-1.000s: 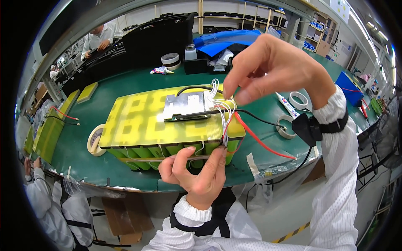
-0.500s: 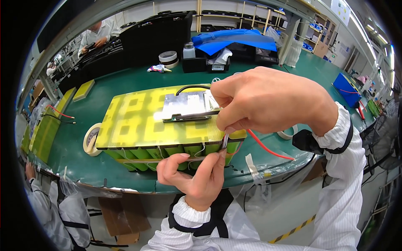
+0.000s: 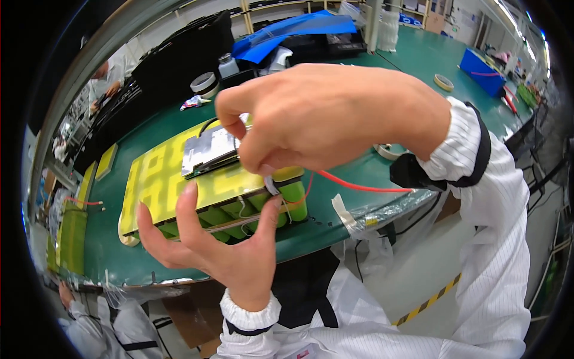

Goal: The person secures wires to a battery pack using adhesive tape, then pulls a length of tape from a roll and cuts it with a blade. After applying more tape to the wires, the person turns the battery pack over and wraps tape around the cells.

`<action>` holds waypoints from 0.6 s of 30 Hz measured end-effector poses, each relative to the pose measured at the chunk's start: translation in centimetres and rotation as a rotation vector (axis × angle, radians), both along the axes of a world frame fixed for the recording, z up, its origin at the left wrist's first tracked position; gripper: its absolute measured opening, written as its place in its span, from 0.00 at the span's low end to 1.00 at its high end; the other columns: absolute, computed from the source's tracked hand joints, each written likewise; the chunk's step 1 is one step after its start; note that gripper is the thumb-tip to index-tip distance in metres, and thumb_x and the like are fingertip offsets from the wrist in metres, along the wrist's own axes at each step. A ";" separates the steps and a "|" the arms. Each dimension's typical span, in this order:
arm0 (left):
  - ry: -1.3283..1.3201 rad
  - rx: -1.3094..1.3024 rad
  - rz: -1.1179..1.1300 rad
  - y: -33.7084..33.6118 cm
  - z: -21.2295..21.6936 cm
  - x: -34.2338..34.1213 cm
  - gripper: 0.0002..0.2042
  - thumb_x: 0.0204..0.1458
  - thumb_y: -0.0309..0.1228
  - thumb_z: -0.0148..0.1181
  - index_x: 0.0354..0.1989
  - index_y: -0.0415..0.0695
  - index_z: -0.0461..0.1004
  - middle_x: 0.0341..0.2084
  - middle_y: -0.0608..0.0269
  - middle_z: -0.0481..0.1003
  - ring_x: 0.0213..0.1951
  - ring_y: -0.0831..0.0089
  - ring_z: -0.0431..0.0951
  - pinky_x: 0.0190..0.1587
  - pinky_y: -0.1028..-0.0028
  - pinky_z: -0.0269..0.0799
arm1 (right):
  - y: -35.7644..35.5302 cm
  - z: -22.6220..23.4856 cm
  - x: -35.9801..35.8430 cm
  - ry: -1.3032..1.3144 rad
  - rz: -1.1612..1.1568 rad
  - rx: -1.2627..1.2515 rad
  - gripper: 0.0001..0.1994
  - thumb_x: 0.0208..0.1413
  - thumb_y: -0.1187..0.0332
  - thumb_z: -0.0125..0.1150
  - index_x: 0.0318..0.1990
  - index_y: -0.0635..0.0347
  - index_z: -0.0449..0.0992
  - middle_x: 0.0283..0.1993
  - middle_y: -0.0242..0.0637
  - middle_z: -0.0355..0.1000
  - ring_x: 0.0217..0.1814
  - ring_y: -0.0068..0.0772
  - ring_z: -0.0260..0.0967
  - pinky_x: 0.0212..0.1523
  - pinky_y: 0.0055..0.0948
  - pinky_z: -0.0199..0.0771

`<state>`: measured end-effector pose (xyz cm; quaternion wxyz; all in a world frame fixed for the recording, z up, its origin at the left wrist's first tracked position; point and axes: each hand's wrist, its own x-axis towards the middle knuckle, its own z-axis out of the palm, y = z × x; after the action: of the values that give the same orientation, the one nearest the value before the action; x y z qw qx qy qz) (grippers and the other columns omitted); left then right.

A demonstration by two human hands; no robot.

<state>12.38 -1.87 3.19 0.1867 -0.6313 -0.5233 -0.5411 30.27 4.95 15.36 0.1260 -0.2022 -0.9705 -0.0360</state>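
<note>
White wires (image 3: 270,185) pinched in right hand (image 3: 323,113) grip at battery pack (image 3: 209,185) near edge; left hand (image 3: 209,245) open, just below, touching pack side.

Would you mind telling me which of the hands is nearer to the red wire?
The right. The right hand pinches thin wires at the battery pack's near corner, just above where the red wire emerges. The left hand is lower, at the pack's front edge.

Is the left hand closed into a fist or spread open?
Spread open: the left hand shows separate, extended fingers near the battery pack.
</note>
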 end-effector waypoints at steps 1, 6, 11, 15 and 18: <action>0.086 -0.007 -0.001 0.1 0.7 -0.1 0.46 0.30 0.39 0.83 0.61 0.51 0.62 0.68 0.45 0.44 0.69 0.45 0.43 0.66 0.48 0.45 | -0.2 0.2 0.2 -0.003 -0.013 -0.002 0.05 0.48 0.73 0.64 0.33 0.61 0.84 0.40 0.41 0.72 0.42 0.43 0.75 0.41 0.38 0.76; 0.255 -0.001 -0.098 0.8 2.7 -0.3 0.48 0.29 0.37 0.82 0.64 0.49 0.61 0.69 0.50 0.49 0.69 0.49 0.49 0.68 0.53 0.45 | -3.7 0.8 2.0 0.368 -0.177 0.078 0.06 0.48 0.70 0.64 0.28 0.66 0.81 0.30 0.45 0.72 0.39 0.48 0.75 0.41 0.39 0.75; 0.356 -0.044 -0.102 1.3 2.9 -1.9 0.50 0.29 0.37 0.79 0.66 0.48 0.59 0.68 0.49 0.53 0.70 0.52 0.49 0.68 0.54 0.45 | -10.6 -7.8 3.5 0.455 -0.297 -0.331 0.05 0.50 0.71 0.65 0.33 0.61 0.79 0.22 0.36 0.69 0.23 0.41 0.69 0.25 0.35 0.68; 0.447 -0.071 -0.158 1.7 4.3 -1.2 0.51 0.28 0.36 0.78 0.67 0.48 0.58 0.68 0.51 0.53 0.70 0.53 0.50 0.69 0.55 0.45 | -11.1 -14.7 1.2 0.956 -0.546 -0.543 0.07 0.53 0.71 0.60 0.32 0.68 0.77 0.24 0.48 0.72 0.25 0.50 0.72 0.30 0.41 0.72; 0.454 -0.121 -0.212 2.1 4.5 -1.5 0.52 0.25 0.35 0.81 0.66 0.47 0.59 0.68 0.49 0.53 0.69 0.51 0.49 0.68 0.53 0.45 | -8.8 -16.9 0.2 1.320 -0.622 -0.842 0.10 0.55 0.72 0.61 0.42 0.70 0.78 0.25 0.40 0.73 0.23 0.27 0.69 0.28 0.28 0.69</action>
<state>10.86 0.24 7.67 0.2034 -0.7980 -0.4301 -0.3698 30.50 -3.89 -1.52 0.5660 -0.4698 -0.5303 0.4215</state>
